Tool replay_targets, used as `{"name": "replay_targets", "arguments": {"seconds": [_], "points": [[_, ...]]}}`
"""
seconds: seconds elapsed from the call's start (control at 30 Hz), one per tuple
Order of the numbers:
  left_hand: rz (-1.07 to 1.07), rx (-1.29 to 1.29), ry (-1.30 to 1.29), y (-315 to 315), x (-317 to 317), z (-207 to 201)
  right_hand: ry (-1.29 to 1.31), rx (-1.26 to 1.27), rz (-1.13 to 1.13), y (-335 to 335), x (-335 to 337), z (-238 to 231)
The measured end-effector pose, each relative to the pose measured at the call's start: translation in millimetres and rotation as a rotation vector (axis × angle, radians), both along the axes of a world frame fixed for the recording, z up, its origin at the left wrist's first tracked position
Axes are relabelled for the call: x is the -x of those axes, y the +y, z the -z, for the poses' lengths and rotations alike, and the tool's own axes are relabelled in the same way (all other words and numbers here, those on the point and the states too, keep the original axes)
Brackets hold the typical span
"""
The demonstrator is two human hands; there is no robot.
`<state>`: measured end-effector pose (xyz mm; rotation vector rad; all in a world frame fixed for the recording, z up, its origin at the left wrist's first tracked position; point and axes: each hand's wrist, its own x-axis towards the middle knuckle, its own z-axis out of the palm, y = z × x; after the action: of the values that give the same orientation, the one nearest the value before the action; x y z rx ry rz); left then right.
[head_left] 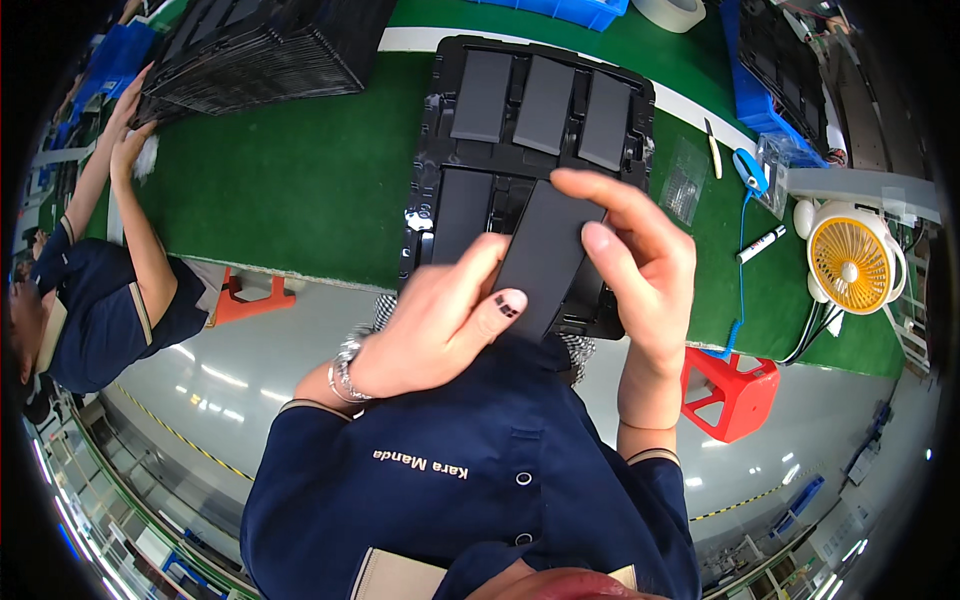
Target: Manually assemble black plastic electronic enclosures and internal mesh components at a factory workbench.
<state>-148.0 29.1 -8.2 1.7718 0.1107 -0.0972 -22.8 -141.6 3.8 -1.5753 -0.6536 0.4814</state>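
At centre, the left hand (pixel 425 325) pinches one flat black rectangular panel (pixel 548 245); the right hand (pixel 650 255), spread, is at its edge. Black plastic tray (pixel 470 156): four others visible. Right: one round yellow-and-white fan (pixel 848 262).

Got a tray (pixel 480 156) on the table (pixel 270 185), at the near edge; three panels (pixel 545 103) in its far row, one more in the near-left slot; another panel (pixel 546 250) over the near row, between left hand (pixel 430 325) and right hand (pixel 648 255); off to the left, a stack of trays (pixel 270 60); way behind, a bin (pixel 570 8), tape roll (pixel 672 14) just right of it; over right, a knife (pixel 714 155), then a corded tool (pixel 750 172), marker (pixel 762 244) nearer in, fan (pixel 850 265) farthest right; down on the floor, a stool (pixel 735 400) to the right
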Motion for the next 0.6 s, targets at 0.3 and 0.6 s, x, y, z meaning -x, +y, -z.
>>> {"name": "replay_targets", "arguments": {"seconds": [0.3,0.6], "points": [[0.094,-0.8,-0.236,44.1,-0.4,3.8,-0.369,0.382,0.006,10.4,-21.5,27.7],[0.08,-0.809,-0.339,59.8,0.9,19.0,-0.826,0.643,-0.068,-28.6,-9.3,5.7]]}}
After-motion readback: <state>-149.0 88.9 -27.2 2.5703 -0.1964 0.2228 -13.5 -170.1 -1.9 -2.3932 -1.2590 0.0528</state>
